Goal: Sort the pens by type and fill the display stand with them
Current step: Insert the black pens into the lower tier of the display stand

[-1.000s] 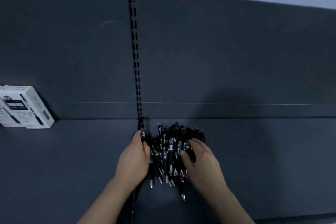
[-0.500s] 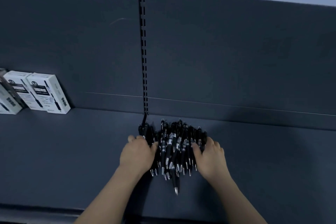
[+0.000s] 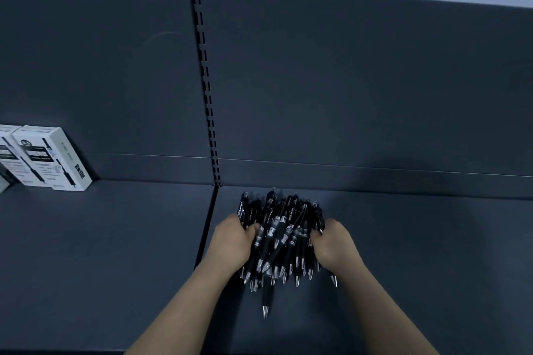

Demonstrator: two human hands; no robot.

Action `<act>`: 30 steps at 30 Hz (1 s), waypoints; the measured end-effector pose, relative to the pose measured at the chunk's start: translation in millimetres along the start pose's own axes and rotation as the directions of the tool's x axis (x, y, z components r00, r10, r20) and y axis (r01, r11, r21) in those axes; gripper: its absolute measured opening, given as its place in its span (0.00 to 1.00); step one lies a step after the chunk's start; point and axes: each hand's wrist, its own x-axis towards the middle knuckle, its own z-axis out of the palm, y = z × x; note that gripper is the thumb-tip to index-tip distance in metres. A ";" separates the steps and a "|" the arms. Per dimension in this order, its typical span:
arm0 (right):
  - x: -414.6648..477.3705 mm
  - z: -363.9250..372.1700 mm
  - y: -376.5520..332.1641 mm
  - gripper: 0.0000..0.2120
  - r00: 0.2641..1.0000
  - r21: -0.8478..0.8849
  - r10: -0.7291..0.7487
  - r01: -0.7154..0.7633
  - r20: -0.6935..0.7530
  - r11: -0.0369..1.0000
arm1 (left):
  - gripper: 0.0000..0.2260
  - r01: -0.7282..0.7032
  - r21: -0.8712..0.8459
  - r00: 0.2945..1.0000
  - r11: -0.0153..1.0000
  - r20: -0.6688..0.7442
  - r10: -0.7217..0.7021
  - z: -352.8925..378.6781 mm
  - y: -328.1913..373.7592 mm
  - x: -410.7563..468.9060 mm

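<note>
Black pens (image 3: 278,235) sit bunched between my hands: the left hand (image 3: 230,242) curls round the pile's 9 o'clock flank, the right hand (image 3: 334,245) round its 3 o'clock. I judge them light, stiff, slippery, apt to roll; best squeezed mid-barrel as one bundle. Long axes run 12 to 6, tips toward 6. They lie on the shelf (image 3: 115,253) near its back panel (image 3: 346,81); boxes (image 3: 54,158) stand at 9 o'clock.
</note>
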 end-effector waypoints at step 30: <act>-20.8 -13.4 14.5 0.22 0.987 0.200 -0.041 0.072 -0.157 0.977 | 0.09 0.041 -0.279 0.997 0.959 0.075 -0.021 -0.6 -5.1 -24.1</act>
